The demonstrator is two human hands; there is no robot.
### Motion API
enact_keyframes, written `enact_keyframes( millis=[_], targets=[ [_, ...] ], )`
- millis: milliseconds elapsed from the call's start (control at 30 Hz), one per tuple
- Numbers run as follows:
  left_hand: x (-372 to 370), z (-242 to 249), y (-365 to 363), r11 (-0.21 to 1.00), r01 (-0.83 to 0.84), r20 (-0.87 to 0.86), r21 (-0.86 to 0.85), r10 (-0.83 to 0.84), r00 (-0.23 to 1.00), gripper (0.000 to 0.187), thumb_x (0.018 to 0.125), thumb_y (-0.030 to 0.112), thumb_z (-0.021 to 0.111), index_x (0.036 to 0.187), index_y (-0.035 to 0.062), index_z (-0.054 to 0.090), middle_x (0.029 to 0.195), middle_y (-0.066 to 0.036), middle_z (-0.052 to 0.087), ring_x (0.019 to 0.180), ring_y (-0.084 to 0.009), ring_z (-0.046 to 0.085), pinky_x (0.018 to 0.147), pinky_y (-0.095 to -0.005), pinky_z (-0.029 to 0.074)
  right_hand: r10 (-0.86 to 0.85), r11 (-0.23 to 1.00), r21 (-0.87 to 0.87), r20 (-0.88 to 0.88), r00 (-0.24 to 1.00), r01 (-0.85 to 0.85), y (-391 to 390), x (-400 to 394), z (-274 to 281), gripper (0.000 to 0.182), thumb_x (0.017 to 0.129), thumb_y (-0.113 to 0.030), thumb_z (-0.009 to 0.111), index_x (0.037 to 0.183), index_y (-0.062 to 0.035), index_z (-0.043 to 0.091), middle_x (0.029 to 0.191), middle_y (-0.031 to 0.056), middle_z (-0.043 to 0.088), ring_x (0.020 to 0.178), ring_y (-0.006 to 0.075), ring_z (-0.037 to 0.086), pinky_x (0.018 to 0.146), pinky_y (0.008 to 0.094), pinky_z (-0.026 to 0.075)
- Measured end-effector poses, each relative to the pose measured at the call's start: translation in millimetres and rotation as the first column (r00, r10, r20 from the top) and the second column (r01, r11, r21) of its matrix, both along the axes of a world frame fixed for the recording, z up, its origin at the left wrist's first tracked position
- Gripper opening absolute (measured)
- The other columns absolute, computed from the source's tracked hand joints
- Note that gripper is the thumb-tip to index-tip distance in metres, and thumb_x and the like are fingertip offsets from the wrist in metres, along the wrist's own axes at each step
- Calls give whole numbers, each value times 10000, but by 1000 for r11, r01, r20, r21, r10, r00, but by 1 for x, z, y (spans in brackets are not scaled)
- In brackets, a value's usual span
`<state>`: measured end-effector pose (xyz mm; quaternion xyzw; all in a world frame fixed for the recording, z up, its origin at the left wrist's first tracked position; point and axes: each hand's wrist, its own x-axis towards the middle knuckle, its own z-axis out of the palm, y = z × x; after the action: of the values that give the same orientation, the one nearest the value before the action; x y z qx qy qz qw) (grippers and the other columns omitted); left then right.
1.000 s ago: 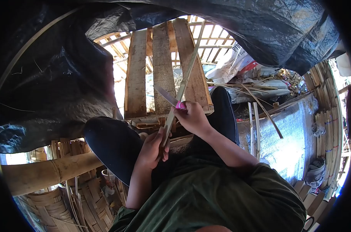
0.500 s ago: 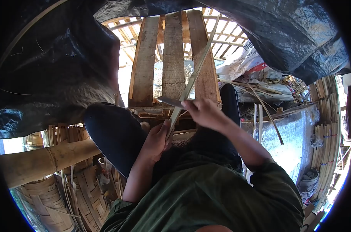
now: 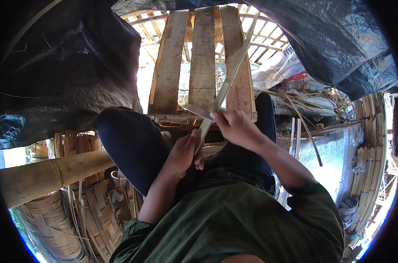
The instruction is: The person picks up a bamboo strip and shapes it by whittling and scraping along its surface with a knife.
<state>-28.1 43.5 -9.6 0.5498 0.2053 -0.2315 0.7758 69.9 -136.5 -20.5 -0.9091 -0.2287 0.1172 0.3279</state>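
A long pale bamboo strip [image 3: 227, 83] slants from my lap up and to the right, across a rack of wooden planks. Its near end is gripped by my left hand [image 3: 181, 153], thumb lying along it. My right hand [image 3: 237, 128] is closed around a knife, whose handle is hidden in the fist. The knife blade [image 3: 196, 110] points left and crosses the strip near its middle, close to my right thumb. Blade and strip appear to touch there.
Three wooden planks [image 3: 202, 57] stand between my knees. A thick bamboo pole [image 3: 54, 175] lies to the left, above woven bamboo baskets [image 3: 54, 223]. Dark plastic sheeting [image 3: 67, 70] hangs at the left. Bundled bamboo strips [image 3: 369, 171] and a white sack [image 3: 282, 70] are at the right.
The view has shifted slightly. Both hands still hold the strip and the knife, and the blade shows its flat side more. Fingers of my left hand show more below the strip.
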Motion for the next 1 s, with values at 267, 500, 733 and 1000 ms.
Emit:
enact_keyframes(
  millis=[267,500,733,1000],
  targets=[
    [0,0,2,998,-10,-1,-65,10,1000,435,1051,406,375,881,29,508,490,-7,371,381,-134,392,411,-281,389,-33,998,48,-102,994,38,6,4,19,541,1031,-349,461,678,35,605,485,138,493,411,208,499,449,372,411],
    [-1,-2,5,984,-68,-38,-166,63,997,431,1053,395,384,847,33,494,518,-5,375,383,-106,348,396,-272,363,68,998,23,-94,993,-66,12,-7,3,541,1041,-416,414,717,-22,596,501,48,509,396,131,479,369,306,351],
    [0,0,6,979,-63,-2,-193,64,998,425,1052,399,387,864,34,501,550,1,384,394,-103,349,394,-269,362,46,997,49,96,994,-51,1,11,6,537,1032,-396,440,729,4,631,484,99,516,430,196,534,464,371,423],
    [-4,0,5,978,-66,8,-200,69,998,417,1050,398,395,877,34,504,541,2,382,395,-101,343,388,-266,356,-297,954,-2,-158,942,301,-5,33,18,556,1023,-411,472,699,24,592,496,71,468,446,121,464,424,349,377]
  ],
)
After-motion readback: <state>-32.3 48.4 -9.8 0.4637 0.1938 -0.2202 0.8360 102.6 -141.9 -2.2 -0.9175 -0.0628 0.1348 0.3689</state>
